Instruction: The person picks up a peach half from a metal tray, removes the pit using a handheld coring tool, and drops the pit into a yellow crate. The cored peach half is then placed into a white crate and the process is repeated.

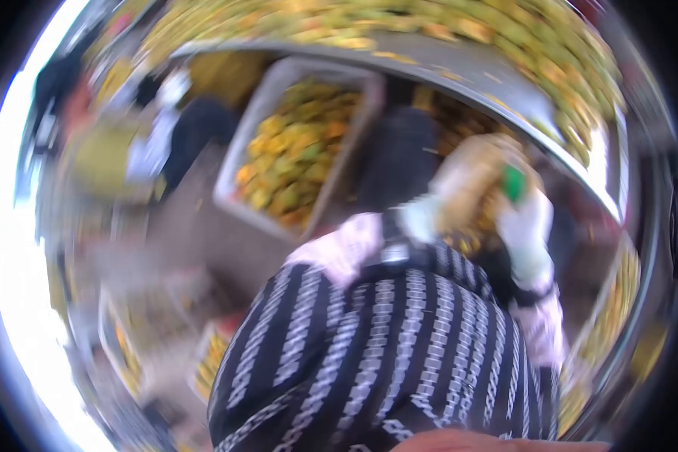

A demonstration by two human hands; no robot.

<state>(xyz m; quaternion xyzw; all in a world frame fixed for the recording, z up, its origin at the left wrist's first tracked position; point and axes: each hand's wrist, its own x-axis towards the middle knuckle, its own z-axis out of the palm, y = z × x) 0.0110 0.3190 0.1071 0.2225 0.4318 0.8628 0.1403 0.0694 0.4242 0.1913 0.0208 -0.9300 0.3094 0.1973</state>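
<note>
My left hand (463, 177), in a stained pale glove, reaches forward at the right of the view, its fingers wrapped round something blurred. Close beside it is my right hand (526, 218), in a white glove, closed near a small green object (514, 183). The green object shows between the two hands; whether it is a tool handle or something else is too blurred to tell. Below the hands lie yellow-brown pieces (465, 241), partly hidden by my gloves and apron.
A white crate (226, 177) of yellow-green fruit stands left of my legs. A metal table edge (527, 124) curves ahead, with piled fruit (572, 83) on it. Another person (154, 143) sits at the left. More crates (109, 331) stand at the lower left.
</note>
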